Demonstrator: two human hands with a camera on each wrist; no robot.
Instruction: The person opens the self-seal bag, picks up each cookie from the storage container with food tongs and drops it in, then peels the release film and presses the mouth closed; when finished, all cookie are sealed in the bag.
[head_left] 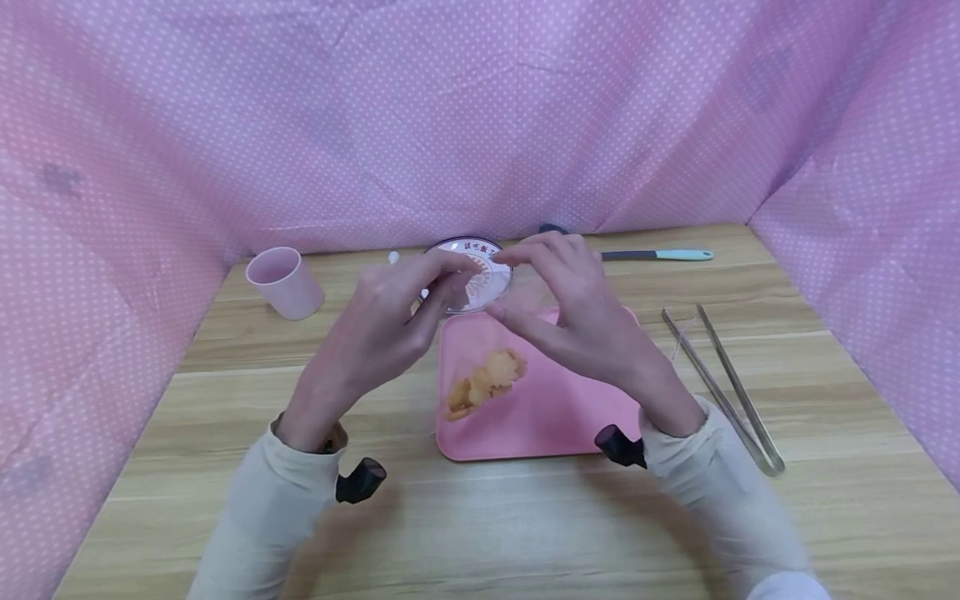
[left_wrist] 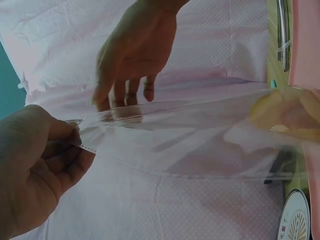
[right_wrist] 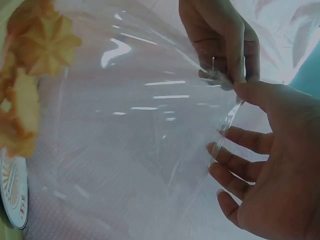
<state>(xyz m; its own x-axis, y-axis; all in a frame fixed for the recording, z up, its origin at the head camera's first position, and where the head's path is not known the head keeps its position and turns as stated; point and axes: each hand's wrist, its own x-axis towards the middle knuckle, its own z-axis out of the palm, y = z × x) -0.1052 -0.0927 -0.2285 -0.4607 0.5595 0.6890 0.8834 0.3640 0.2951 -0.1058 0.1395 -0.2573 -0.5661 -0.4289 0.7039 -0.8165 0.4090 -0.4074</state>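
Observation:
My left hand (head_left: 390,321) pinches the gathered mouth of a clear plastic bag (left_wrist: 190,142), which hangs down over a pink tray (head_left: 558,425). At the bag's lower end, golden flower-shaped pastries (right_wrist: 50,42) show through the film. In the head view the pastries (head_left: 489,379) appear above the tray's left half, and the film is hard to see. Facing the left hand, my right hand (head_left: 577,304) has its thumb and fingers spread apart. Its fingertips (right_wrist: 218,150) lie at the bag's upper edge in the right wrist view.
Behind the hands lies a round patterned plate (head_left: 487,287). Metal tongs (head_left: 738,392) rest right of the tray. A utensil with a black and mint handle (head_left: 678,255) lies at the back. A pink cup (head_left: 288,287) stands at the back left, before pink dotted cloth (head_left: 450,125).

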